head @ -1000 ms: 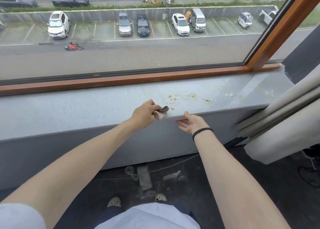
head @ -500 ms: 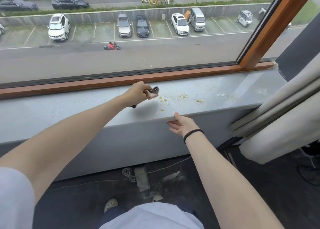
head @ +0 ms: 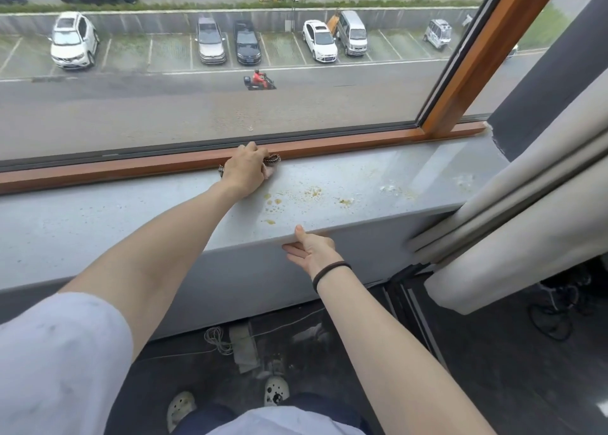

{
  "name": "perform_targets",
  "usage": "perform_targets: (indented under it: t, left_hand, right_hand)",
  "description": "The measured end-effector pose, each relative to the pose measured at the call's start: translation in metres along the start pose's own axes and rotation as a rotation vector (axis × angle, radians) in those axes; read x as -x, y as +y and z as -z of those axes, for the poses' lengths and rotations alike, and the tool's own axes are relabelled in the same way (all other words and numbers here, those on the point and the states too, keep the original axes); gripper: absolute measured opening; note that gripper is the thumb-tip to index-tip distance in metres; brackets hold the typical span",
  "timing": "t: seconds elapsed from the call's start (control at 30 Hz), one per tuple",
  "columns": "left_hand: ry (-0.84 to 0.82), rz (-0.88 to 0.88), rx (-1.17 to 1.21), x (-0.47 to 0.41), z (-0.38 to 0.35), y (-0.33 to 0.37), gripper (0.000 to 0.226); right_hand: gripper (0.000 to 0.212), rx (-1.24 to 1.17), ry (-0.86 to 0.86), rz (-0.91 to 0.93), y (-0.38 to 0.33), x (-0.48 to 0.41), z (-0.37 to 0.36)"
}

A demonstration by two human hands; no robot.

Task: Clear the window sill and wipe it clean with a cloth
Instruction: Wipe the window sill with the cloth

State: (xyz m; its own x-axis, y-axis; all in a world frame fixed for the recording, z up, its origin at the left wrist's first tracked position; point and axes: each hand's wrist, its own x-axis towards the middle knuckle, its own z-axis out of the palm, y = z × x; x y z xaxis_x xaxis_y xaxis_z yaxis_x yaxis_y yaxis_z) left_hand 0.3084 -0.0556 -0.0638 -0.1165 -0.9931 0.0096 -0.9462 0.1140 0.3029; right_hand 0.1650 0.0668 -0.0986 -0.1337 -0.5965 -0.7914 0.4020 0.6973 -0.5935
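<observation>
The grey window sill runs across the view under a wooden window frame. My left hand grips a small bunched cloth with a dark patterned edge at the sill's far side, against the frame. Most of the cloth is hidden under the hand. Yellowish crumbs and stains lie on the sill just right of that hand. My right hand rests at the sill's front edge, thumb on top and straight fingers below the lip.
Folded light curtains hang over the sill's right end. More pale specks lie near them. On the dark floor below are a coiled cord, scraps and my shoes. Black cables lie at right.
My left hand has carried the cloth from the sill's front edge back across the surface to the window frame. The right hand has stayed at the front edge.
</observation>
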Motion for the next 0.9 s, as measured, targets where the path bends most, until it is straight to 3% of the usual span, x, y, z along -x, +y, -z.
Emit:
perform_targets:
  t: [0.27,0.73,0.9]
  left_hand:
    - [-0.133,0.007,0.101,0.026,-0.009,0.008,0.053]
    - [-0.213,-0.051,0.291,0.108,-0.016,0.012,0.041]
    - [-0.537,-0.177,0.223,0.114,0.004,0.013,0.039]
  right_hand:
    - [0.018,-0.018,-0.010,0.023,0.000,-0.003,0.001]
    - [0.027,0.006,0.019,0.150,0.008,0.008,0.009]
    - [0.039,0.089,0.061,0.158,-0.006,0.007,0.040]
